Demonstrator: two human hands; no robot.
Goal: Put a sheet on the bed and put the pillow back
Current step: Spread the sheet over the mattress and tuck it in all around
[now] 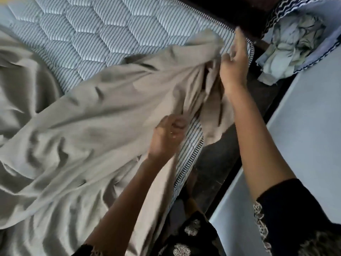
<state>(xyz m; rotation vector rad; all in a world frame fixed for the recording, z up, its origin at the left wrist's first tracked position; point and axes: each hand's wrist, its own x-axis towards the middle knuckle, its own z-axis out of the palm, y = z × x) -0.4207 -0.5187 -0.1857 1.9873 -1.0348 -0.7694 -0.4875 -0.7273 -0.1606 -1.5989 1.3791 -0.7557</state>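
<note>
Now my left hand (168, 135) grips the bunched grey sheet (92, 111). My right hand (232, 69) pinches its edge at the mattress (92, 34) corner

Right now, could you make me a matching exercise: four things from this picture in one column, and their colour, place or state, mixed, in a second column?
1 sheet
2 mattress
3 left hand
4 crumpled cloths

a striped and quilted
b plain beige, wrinkled
c beyond the mattress corner
d gripping the sheet

Pairs: 1-b, 2-a, 3-d, 4-c
</note>
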